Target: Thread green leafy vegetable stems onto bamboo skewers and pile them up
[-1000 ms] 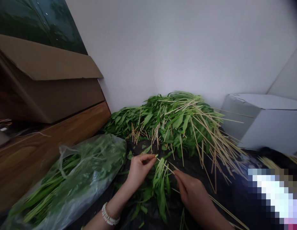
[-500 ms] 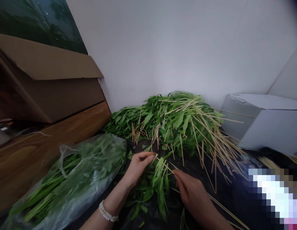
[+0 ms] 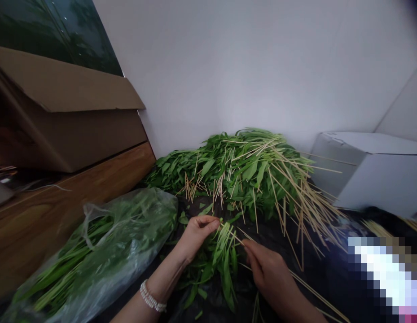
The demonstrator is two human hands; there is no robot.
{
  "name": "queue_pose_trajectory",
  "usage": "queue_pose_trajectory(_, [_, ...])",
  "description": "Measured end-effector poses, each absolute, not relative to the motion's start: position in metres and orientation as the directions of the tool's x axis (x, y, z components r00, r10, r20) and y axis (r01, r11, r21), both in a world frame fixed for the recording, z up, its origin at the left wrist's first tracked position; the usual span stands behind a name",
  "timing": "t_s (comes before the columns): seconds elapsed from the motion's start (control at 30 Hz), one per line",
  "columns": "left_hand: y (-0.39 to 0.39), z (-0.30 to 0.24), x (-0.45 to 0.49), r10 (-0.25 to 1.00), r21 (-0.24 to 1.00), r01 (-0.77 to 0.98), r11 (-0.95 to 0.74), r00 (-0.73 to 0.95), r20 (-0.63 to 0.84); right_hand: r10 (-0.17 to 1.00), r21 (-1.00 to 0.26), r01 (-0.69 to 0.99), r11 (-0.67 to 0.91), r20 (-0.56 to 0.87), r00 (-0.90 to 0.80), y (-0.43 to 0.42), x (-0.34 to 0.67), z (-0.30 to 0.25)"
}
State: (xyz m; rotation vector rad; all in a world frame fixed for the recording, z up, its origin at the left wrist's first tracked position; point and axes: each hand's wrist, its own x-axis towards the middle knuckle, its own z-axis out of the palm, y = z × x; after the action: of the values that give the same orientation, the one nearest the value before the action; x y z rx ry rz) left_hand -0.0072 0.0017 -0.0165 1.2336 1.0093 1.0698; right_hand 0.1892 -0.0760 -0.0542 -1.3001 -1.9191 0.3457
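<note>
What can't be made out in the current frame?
All in the head view:
- Tip of the held skewer: too small to tell, by the left hand.
- Its other end: hidden by the right hand.
- Cardboard box's left side: cut off by the left edge.
- White box's right side: cut off by the right edge.
- Lower right corner: covered by pixelation.

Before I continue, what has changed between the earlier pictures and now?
Only slightly: the left hand's wrist, with its beaded bracelet, has shifted a little to the left. No release is visible. The right hand still grips the thin stick; the leafy bunch, leafy pile and clear bag look unchanged.
</note>
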Motion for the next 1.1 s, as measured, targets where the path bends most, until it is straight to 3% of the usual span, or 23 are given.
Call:
queue_pose_trajectory(0.4, [-0.002, -0.016, -0.002, 0.971, 0.986, -0.102, 0.134, 0.21, -0.11, 0.88, -0.597, 0.671, 0.44, 0.434, -0.191, -0.074, 0.189, -0.058])
queue_pose_trajectory(0.53, [-0.002, -0.016, -0.002, 0.981, 0.993, -0.089, 0.079, 0.186, -0.061, 0.866, -0.594, 0.664, 0.454, 0.471, -0.169, -0.072, 0.194, -0.052])
queue_pose_trajectory(0.73, [0.004, -0.014, -0.009, 0.989, 0.993, 0.071, -0.091, 0.125, 0.081, 0.875, -0.696, 0.671, 0.256, 0.461, 0.145, -0.069, 0.22, -0.026])
queue_pose_trajectory(0.87, [0.0, -0.018, -0.01, 0.912, 0.956, 0.226, -0.185, 0.403, 0.081, 0.846, -0.759, 0.638, 0.126, 0.418, 0.331, -0.069, 0.23, -0.014])
queue_pose_trajectory(0.97, [-0.008, -0.018, -0.008, 0.778, 0.852, 0.36, -0.381, 0.622, 0.085, 0.848, -0.781, 0.614, 0.115, 0.399, 0.349, -0.071, 0.229, -0.011])
queue_pose_trajectory(1.1, [-0.014, -0.015, -0.009, 0.72, 0.691, 0.462, -0.556, 0.683, 0.122, 0.851, -0.778, 0.608, 0.158, 0.419, 0.315, -0.072, 0.225, -0.01])
